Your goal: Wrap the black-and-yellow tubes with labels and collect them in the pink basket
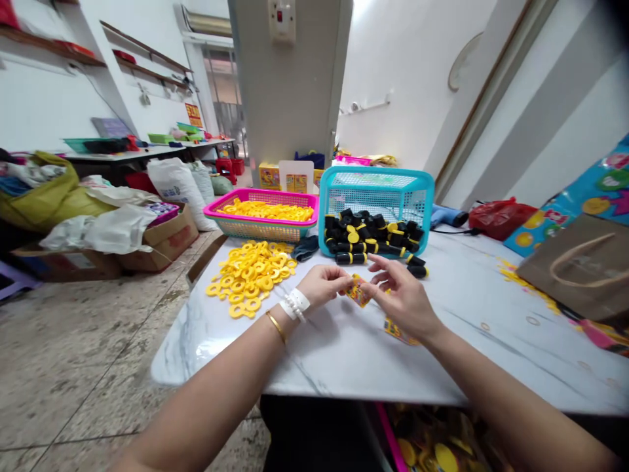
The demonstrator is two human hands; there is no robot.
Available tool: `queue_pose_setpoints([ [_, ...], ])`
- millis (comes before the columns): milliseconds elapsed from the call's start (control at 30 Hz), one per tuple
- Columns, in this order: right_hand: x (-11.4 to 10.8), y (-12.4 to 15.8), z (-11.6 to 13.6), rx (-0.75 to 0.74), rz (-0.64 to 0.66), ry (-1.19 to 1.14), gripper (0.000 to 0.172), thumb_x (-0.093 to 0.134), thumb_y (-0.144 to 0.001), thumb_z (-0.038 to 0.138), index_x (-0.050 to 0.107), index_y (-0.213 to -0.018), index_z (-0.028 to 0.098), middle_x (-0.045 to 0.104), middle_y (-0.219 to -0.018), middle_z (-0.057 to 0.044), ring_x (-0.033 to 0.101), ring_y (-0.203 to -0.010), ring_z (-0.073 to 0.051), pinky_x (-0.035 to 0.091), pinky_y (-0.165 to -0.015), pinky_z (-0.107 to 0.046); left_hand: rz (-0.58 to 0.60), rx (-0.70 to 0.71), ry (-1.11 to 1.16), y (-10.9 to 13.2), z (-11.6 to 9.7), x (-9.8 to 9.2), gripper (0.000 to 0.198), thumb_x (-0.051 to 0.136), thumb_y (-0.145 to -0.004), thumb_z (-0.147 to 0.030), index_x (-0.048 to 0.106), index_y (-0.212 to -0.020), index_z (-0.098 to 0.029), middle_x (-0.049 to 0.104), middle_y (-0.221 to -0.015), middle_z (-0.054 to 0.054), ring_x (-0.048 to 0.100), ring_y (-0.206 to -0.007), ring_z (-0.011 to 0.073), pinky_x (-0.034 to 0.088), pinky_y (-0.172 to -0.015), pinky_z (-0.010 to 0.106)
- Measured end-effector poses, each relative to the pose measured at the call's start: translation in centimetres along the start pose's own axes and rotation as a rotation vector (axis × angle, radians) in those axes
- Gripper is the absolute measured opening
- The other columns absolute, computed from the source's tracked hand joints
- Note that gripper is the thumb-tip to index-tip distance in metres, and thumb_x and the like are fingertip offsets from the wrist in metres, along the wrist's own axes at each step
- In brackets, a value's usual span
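Observation:
A small yellow printed card (358, 292) is pinched between my two hands above the white marbled table. My left hand (325, 284), with a bracelet at its wrist, grips the card's left side between closed fingertips. On the other side, my right hand (400, 295) holds the card's edge with thumb and fingers. Below that hand lies a stack of similar printed cards (397, 332), partly hidden by it. Yellow plastic rings with tabs (250, 272) are heaped left of my hands. Behind them, black cylinders with yellow ends (373, 235) spill from a tipped turquoise basket (426, 190).
A pink-rimmed basket (213, 213) of yellow pieces stands behind the heap. To the right are a brown paper bag (574, 262), a red plastic bag (501, 219) and scattered yellow bits (531, 288). A container (393, 436) of yellow pieces sits below the table's front edge (363, 395).

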State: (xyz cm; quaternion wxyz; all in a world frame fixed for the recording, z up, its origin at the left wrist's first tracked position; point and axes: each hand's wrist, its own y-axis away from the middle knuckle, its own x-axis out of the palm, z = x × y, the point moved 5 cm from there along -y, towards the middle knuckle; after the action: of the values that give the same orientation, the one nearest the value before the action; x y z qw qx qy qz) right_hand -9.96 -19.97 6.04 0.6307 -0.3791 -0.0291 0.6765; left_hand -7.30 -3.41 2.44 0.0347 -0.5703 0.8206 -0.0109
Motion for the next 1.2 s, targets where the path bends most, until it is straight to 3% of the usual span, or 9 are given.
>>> queue_pose_setpoints([
  [67,1.1,-1.1,-0.8,0.212,0.202,-0.127,0.043,0.07,-0.081,0.049,0.071,-0.107,0.015,0.069,-0.087,-0.007,0.057,-0.058,-0.012,0.047,-0.049,-0.026,-0.018,0.051,-0.077,-0.2,-0.3,-0.4,0.031,0.068,-0.077,-0.042,0.064,-0.066,-0.013,0.057,-0.06,0.0,0.048,-0.055,0.0084,0.036,-0.053,0.019],
  [133,2.0,-1.9,-0.8,0.302,0.329,-0.195,0.043,0.068,-0.079,0.056,0.069,-0.078,0.013,0.064,-0.064,-0.003,0.048,-0.046,-0.009,0.037,-0.042,-0.022,-0.063,0.088,-0.151,-0.3,-0.6,-0.7,0.032,0.066,-0.08,-0.041,0.062,-0.064,-0.014,0.057,-0.059,0.0,0.05,-0.056,0.0091,0.038,-0.054,0.02],
  [200,2.0,-2.8,-0.5,0.287,0.245,-0.207,0.047,0.067,-0.079,0.059,0.063,-0.065,0.015,0.056,-0.052,0.001,0.043,-0.043,-0.008,0.032,-0.04,-0.021,-0.216,0.13,-0.187,0.0,-1.2,-1.3,0.033,0.063,-0.083,-0.043,0.06,-0.066,-0.015,0.056,-0.059,-0.001,0.05,-0.055,0.0092,0.038,-0.053,0.02],
  [267,1.5,-3.4,-0.5,0.254,0.044,-0.216,0.047,0.066,-0.08,0.06,0.061,-0.065,0.016,0.052,-0.048,0.003,0.043,-0.042,-0.008,0.032,-0.039,-0.021,-0.405,0.191,-0.178,0.8,-2.1,-2.0,0.037,0.059,-0.086,-0.048,0.059,-0.068,-0.016,0.054,-0.058,-0.002,0.047,-0.053,0.0086,0.036,-0.052,0.02],
  [333,1.4,-3.5,-0.8,0.244,-0.088,-0.243,0.047,0.065,-0.081,0.061,0.06,-0.066,0.017,0.05,-0.047,0.003,0.044,-0.041,-0.009,0.031,-0.038,-0.021,-0.481,0.246,-0.153,1.6,-3.0,-1.9,0.04,0.056,-0.088,-0.051,0.061,-0.069,-0.016,0.052,-0.056,-0.003,0.045,-0.052,0.0083,0.035,-0.051,0.02],
  [500,1.6,-2.8,-1.9,0.244,-0.174,-0.254,0.048,0.063,-0.083,0.063,0.064,-0.068,0.017,0.052,-0.048,0.002,0.045,-0.041,-0.01,0.033,-0.038,-0.022,-0.435,0.252,-0.151,2.5,-3.7,-0.4,0.036,0.06,-0.086,-0.046,0.073,-0.078,-0.015,0.056,-0.056,-0.001,0.047,-0.053,0.0095,0.037,-0.052,0.022],
  [800,1.4,-1.7,-1.8,0.137,-0.213,-0.104,0.048,0.058,-0.088,0.06,0.068,-0.071,0.017,0.059,-0.056,-0.001,0.052,-0.05,-0.013,0.04,-0.046,-0.024,-0.456,0.191,-0.157,2.3,-3.0,-0.1,0.034,0.062,-0.085,-0.045,0.078,-0.08,-0.015,0.065,-0.061,0.002,0.054,-0.055,0.0109,0.039,-0.052,0.021],
  [1033,2.1,-1.1,-1.0,-0.008,-0.176,0.01,0.04,0.053,-0.094,0.049,0.067,-0.072,0.019,0.061,-0.061,-0.001,0.057,-0.058,-0.015,0.046,-0.057,-0.027,-0.463,0.222,-0.137,1.9,-2.7,-0.2,0.02,0.077,-0.073,-0.034,0.08,-0.083,-0.017,0.073,-0.083,0.006,0.063,-0.075,0.0149,0.048,-0.069,0.025],
  [1200,2.2,-1.0,-0.3,-0.129,-0.18,0.073,0.026,0.057,-0.093,0.039,0.071,-0.081,0.02,0.065,-0.071,-0.003,0.058,-0.064,-0.016,0.046,-0.061,-0.029,-0.414,0.041,-0.014,1.6,-2.3,-0.8,0.026,0.078,-0.07,-0.038,0.079,-0.08,-0.014,0.068,-0.066,0.004,0.049,-0.051,0.0082,0.036,-0.047,0.022],
])
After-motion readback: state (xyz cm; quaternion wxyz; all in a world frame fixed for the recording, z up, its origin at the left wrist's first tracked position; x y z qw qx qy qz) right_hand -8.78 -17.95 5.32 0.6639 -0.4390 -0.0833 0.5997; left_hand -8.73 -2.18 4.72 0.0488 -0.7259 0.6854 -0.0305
